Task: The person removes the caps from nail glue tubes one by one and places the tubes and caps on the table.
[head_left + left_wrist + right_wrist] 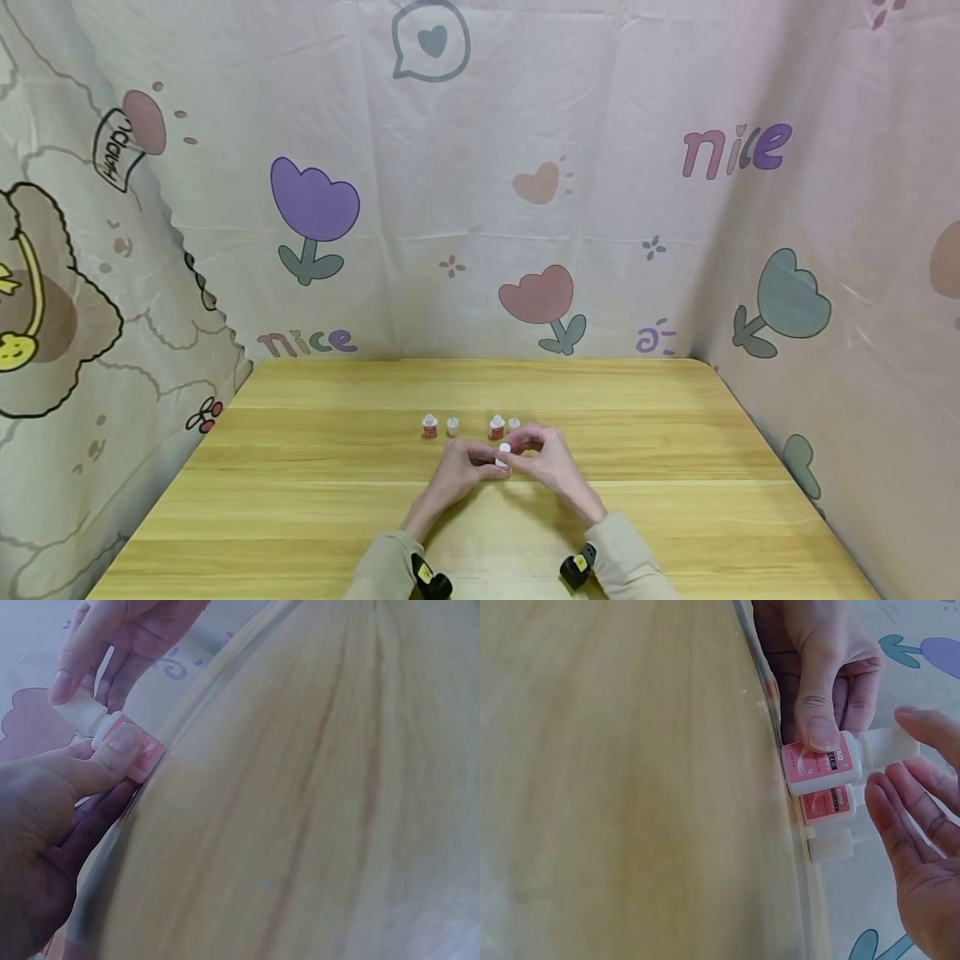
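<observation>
My left hand (462, 473) grips a small white glue bottle (810, 766) with a pink label, its thumb pressed on the label. My right hand (551, 462) pinches a white cap (889, 747) at the bottle's top between thumb and fingers. In the left wrist view the cap (84, 712) meets the bottle's white shoulder; whether it is fully seated I cannot tell. Both hands are just above the table, in front of a second bottle (497, 428) that stands behind them. Beside that one, a white cap (513, 423) is partly covered by my right fingers.
Another bottle with a red label (430, 427) stands to the left on the wooden table (315, 467). Next to it is a small white cap (452, 427) with a thin tip on top. A printed cloth (450, 292) hangs behind the table's far edge.
</observation>
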A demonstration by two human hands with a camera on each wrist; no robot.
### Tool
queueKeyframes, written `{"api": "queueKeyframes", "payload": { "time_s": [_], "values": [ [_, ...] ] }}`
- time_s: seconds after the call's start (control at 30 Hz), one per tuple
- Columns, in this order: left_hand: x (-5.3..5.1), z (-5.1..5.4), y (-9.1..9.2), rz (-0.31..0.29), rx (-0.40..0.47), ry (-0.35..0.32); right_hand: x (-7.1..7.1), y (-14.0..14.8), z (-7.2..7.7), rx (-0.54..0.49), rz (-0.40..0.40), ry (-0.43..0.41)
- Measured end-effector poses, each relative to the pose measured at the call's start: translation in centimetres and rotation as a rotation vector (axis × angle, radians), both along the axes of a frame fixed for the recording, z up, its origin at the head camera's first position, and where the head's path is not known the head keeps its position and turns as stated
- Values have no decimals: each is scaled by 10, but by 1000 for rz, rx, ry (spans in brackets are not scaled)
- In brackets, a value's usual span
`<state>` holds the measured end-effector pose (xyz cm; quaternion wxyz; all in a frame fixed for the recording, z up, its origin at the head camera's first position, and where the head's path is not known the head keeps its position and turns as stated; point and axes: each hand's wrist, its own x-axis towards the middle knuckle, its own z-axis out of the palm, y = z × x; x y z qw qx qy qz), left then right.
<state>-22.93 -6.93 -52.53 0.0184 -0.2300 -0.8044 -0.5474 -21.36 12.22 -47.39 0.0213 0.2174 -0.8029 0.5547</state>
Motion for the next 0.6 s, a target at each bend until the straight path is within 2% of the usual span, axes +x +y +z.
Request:
{"api": "queueKeyframes", "payload": {
  "time_s": [0.1, 0.2, 0.43, 0.6],
  "values": [
    [0, 0, 0, -1, 4, -9, -7, 0, -12, 8, -39, -13],
    [1, 0, 0, 0, 5, -16, -11, 1, -20, 15, -56, 11],
    [1, 0, 0, -3, 11, -3, -13, 4, -24, -45, 9, 82],
    [0, -1, 0, -7, 20, -1, -13, 4, -25, -64, 52, 73]
  ]
}}
